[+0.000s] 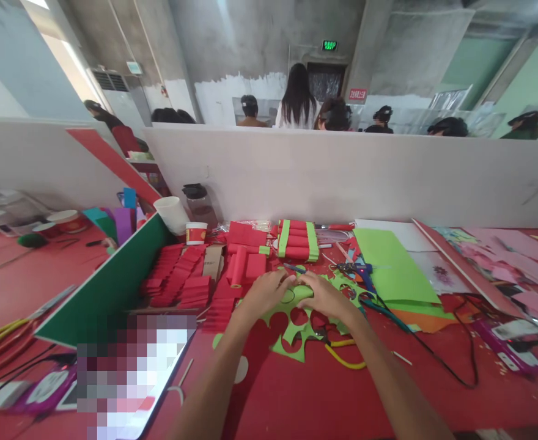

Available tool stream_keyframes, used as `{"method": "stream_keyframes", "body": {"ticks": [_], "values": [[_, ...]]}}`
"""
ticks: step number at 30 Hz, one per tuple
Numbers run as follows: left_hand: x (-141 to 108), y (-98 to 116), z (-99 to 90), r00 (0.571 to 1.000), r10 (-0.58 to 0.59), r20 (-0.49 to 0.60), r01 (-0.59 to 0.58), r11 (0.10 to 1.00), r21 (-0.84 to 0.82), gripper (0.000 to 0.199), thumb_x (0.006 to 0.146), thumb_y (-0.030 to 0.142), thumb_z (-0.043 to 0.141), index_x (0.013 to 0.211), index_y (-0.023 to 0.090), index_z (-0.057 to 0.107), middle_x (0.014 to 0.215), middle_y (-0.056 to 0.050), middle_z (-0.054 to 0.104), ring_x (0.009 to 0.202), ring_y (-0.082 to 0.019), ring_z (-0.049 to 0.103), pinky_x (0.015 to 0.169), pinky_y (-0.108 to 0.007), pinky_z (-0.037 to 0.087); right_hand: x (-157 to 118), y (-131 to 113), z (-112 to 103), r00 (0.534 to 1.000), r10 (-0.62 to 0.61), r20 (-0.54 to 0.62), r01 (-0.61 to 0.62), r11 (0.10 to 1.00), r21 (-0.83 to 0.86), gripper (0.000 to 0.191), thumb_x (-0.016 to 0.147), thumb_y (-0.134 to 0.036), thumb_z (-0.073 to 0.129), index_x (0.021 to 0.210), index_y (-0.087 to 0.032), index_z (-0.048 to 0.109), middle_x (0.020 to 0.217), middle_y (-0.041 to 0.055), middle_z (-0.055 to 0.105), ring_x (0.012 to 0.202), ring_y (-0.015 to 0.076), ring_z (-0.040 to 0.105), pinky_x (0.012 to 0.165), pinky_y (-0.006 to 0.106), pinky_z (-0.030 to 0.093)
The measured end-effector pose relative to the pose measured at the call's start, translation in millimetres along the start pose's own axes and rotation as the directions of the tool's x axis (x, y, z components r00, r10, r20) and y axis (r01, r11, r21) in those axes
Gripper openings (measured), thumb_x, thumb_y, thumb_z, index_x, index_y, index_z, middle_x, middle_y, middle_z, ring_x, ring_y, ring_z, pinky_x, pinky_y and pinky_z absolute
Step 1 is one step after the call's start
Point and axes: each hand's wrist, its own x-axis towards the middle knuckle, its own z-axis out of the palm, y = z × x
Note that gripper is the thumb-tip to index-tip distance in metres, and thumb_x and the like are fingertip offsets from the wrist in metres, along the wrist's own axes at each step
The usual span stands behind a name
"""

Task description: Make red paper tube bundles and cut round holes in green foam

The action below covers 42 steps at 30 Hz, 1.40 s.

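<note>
Both my hands meet over the middle of the red table. My left hand (266, 296) curls over the green foam sheet with round holes (278, 325), its fingers closed around something too small to make out. From the other side my right hand (324, 294) bends its fingers toward the left one, near a pale green piece (300, 293) between them. Yellow-handled scissors (342, 354) lie just below the right hand. Behind the hands rests a bundle of red rolls with green bands (297, 240). A red roll (238, 267) stands left of them.
A blue glue gun (365, 275) with its black cable lies right of the hands, beside green sheets (392, 266). Red strips (177, 275), a paper cup (196, 233) and a green board (108, 287) are at left. A blurred-out screen (159, 373) lies front left. A white partition (342, 177) stands behind.
</note>
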Motion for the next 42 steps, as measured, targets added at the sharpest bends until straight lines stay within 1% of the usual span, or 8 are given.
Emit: {"method": "stream_keyframes", "body": {"ticks": [11, 16, 20, 26, 30, 36, 40, 42], "values": [[-5, 8, -29.9, 0.987, 0.106, 0.12, -0.106, 0.994, -0.01, 0.016, 0.087, 0.023, 0.046, 0.084, 0.021, 0.061, 0.077, -0.004, 0.064, 0.064, -0.017, 0.055, 0.057, -0.027, 0.033, 1, -3, -2, 0.978, -0.05, -0.201, 0.104, 0.957, 0.271, 0.041, 0.076, -0.031, 0.075, 0.114, -0.022, 0.06, 0.113, 0.0065, 0.064, 0.095, 0.0203, 0.063, 0.083, 0.033, 0.049], [-11, 8, -48.3, 0.99, 0.117, 0.074, -0.113, 0.992, -0.046, 0.021, 0.09, 0.031, 0.042, 0.087, 0.02, 0.06, 0.077, -0.004, 0.062, 0.064, -0.016, 0.053, 0.058, -0.027, 0.037, -10, 12, -14, 0.994, -0.033, 0.105, -0.014, 0.906, 0.423, 0.069, 0.073, -0.037, 0.078, 0.134, -0.023, 0.049, 0.117, 0.0094, 0.064, 0.091, 0.0191, 0.067, 0.076, 0.03, 0.053], [-18, -1, -57.6, 0.997, 0.05, 0.062, -0.037, 0.981, -0.188, 0.024, 0.086, 0.042, 0.049, 0.084, 0.02, 0.059, 0.077, -0.003, 0.059, 0.062, -0.015, 0.052, 0.054, -0.025, 0.039, -11, 21, -14, 0.966, -0.076, 0.247, -0.058, 0.867, 0.494, 0.063, 0.075, -0.036, 0.077, 0.132, -0.021, 0.053, 0.101, 0.007, 0.072, 0.091, 0.0211, 0.069, 0.078, 0.033, 0.055], [-15, -13, -57.6, 0.978, -0.057, -0.199, -0.043, 0.885, -0.464, 0.025, 0.083, 0.043, 0.055, 0.08, 0.019, 0.054, 0.066, 0.001, 0.053, 0.055, -0.011, 0.047, 0.05, -0.021, 0.037, -10, 13, -19, 0.996, -0.084, -0.034, 0.089, 0.832, 0.548, 0.048, 0.086, -0.042, 0.066, 0.127, -0.02, 0.056, 0.099, 0.006, 0.07, 0.088, 0.0181, 0.067, 0.077, 0.032, 0.053], [-9, -15, -43.7, 0.931, -0.188, -0.313, -0.04, 0.8, -0.599, 0.021, 0.083, 0.04, 0.055, 0.085, 0.02, 0.049, 0.061, 0.004, 0.053, 0.049, -0.009, 0.046, 0.046, -0.019, 0.034, -10, 11, -20, 0.989, 0.03, -0.148, 0.064, 0.804, 0.591, 0.06, 0.083, -0.044, 0.068, 0.134, -0.019, 0.048, 0.099, 0.0052, 0.067, 0.085, 0.0181, 0.067, 0.077, 0.033, 0.054], [-10, -13, -26.1, 0.977, -0.1, -0.19, -0.084, 0.635, -0.768, 0.034, 0.077, 0.042, 0.066, 0.097, 0.017, 0.057, 0.078, -0.002, 0.068, 0.068, -0.016, 0.063, 0.063, -0.025, 0.05, -2, 15, -13, 0.959, 0.082, -0.27, 0.058, 0.879, 0.473, 0.053, 0.08, -0.038, 0.07, 0.127, -0.02, 0.053, 0.099, 0.0039, 0.065, 0.072, 0.0152, 0.064, 0.07, 0.03, 0.053], [-9, -13, -17.0, 0.992, -0.081, -0.093, -0.02, 0.637, -0.771, 0.037, 0.077, 0.049, 0.067, 0.086, 0.013, 0.066, 0.079, -0.007, 0.071, 0.073, -0.02, 0.065, 0.064, -0.028, 0.051, -1, 16, -17, 0.964, 0.036, -0.264, 0.071, 0.92, 0.385, 0.045, 0.082, -0.041, 0.065, 0.121, -0.021, 0.057, 0.109, 0.0061, 0.063, 0.072, 0.0142, 0.062, 0.061, 0.026, 0.05], [-6, -15, -11.2, 0.991, -0.113, -0.073, 0.019, 0.653, -0.757, 0.039, 0.077, 0.052, 0.065, 0.076, 0.013, 0.065, 0.07, -0.006, 0.068, 0.063, -0.017, 0.062, 0.055, -0.025, 0.048, -1, 15, -22, 0.924, 0.032, -0.382, 0.101, 0.941, 0.323, 0.042, 0.083, -0.041, 0.063, 0.119, -0.02, 0.056, 0.103, 0.0059, 0.063, 0.076, 0.0158, 0.061, 0.063, 0.027, 0.049]]}}
